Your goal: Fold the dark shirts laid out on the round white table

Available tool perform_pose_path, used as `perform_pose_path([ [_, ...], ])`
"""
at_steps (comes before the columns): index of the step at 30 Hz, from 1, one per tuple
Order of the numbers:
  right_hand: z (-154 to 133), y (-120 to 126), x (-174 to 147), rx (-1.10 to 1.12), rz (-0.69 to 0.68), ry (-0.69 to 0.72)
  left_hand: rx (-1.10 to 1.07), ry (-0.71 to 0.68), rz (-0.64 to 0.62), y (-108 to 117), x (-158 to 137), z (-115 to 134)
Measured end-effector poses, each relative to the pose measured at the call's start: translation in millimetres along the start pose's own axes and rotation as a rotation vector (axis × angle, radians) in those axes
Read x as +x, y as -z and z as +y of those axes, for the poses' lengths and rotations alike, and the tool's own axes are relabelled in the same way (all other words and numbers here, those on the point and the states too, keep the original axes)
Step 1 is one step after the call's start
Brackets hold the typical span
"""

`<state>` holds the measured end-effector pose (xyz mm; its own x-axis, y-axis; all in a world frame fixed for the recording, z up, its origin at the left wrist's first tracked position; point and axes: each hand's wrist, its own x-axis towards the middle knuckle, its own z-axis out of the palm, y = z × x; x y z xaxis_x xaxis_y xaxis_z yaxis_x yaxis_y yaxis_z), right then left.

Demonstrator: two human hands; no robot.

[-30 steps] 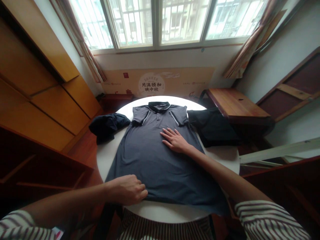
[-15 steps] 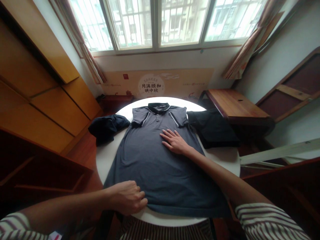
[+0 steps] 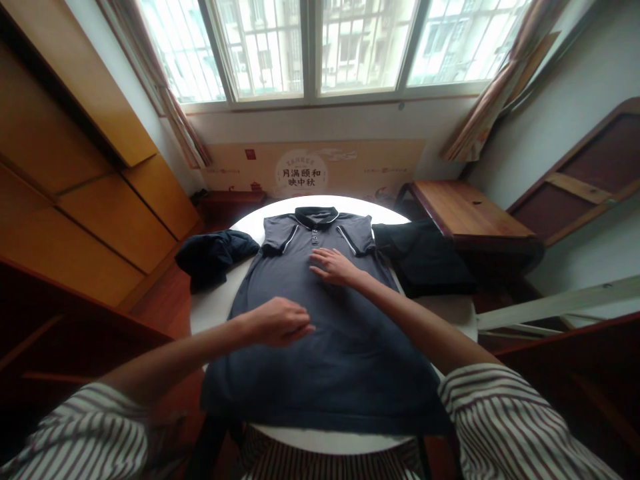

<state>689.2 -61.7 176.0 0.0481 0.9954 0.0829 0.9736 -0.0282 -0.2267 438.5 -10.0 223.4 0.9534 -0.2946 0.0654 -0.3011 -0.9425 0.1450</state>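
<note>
I see the barred window (image 3: 360,53) across the top of my view, with yellow-brown cabinets (image 3: 95,220) running down the left side. Below them I have the round white tabletop (image 3: 453,313), and on it the dark grey polo shirt (image 3: 335,380), laid out front up, collar end toward the window and hem near the tabletop's close edge. On my right a wooden side table (image 3: 470,207) stands beyond the tabletop, and a black cloth (image 3: 435,260) lies beside the shirt's sleeve; on my left sits a crumpled dark bundle (image 3: 213,257). My left hand (image 3: 280,322) is over the middle of the shirt, its grip curled in with the fingers bent; it is blurred, and I can't tell whether any cloth is caught in it. My right hand (image 3: 334,267) is at the upper chest, its grip loosely spread and holding nothing; whether it touches the fabric I can't judge. Just beyond its fingertips are the black collar (image 3: 305,220) and, smallest, the buttons (image 3: 315,238) of the placket.
</note>
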Motion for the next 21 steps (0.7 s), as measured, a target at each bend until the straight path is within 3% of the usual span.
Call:
perform_pose_path([
  [3, -16.5, -10.6, 11.9, -0.05, -0.043, -0.015, 0.059, 0.201, 0.147, 0.7, 43.5, -49.2],
  [6, -37.8, -23.5, 0.9, -0.069, -0.029, 0.045, 0.033, 0.188, 0.062, -10.0, 80.3, -91.6],
  [9, -58.1, -27.9, -25.7, -0.039, 0.035, 0.145, -0.003, 0.164, -0.019, -25.1, 100.8, -118.9],
  [17, -112.3, -15.2, -114.0, 0.225, -0.095, 0.413, -0.071, 0.193, -0.037, -47.1, 96.1, -142.2],
  [21, -125.0, -7.3, -132.6, 0.346, -0.159, 0.595, -0.067, 0.196, -0.023, -49.0, 92.9, -142.3],
])
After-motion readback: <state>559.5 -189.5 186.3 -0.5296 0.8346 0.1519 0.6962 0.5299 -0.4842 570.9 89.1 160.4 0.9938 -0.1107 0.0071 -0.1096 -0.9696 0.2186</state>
